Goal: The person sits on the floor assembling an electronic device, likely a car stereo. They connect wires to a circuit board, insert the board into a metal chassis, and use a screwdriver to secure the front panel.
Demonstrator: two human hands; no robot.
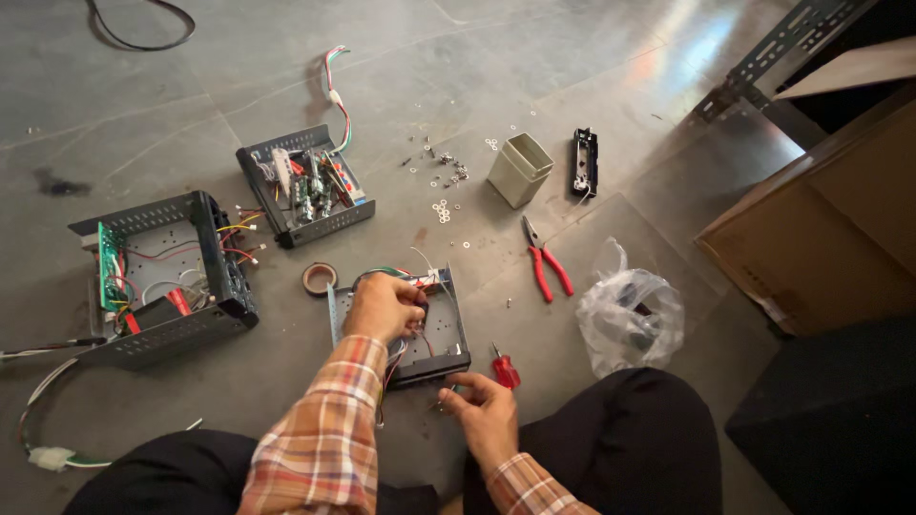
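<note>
A small open metal chassis [448,336] with wires inside lies on the grey floor in front of me. My left hand [384,305] reaches into it, fingers curled on the wires and parts inside. My right hand [480,410] rests at the chassis's near edge, fingers pinched on something small that I cannot make out. A red-handled screwdriver [504,369] lies just beyond my right hand.
Two more open chassis with circuit boards [164,277] [305,186] lie to the left. A tape roll [319,278], red pliers [544,259], a beige box [521,170], loose screws [447,172], a plastic bag [630,319] and a cardboard box [830,229] surround me.
</note>
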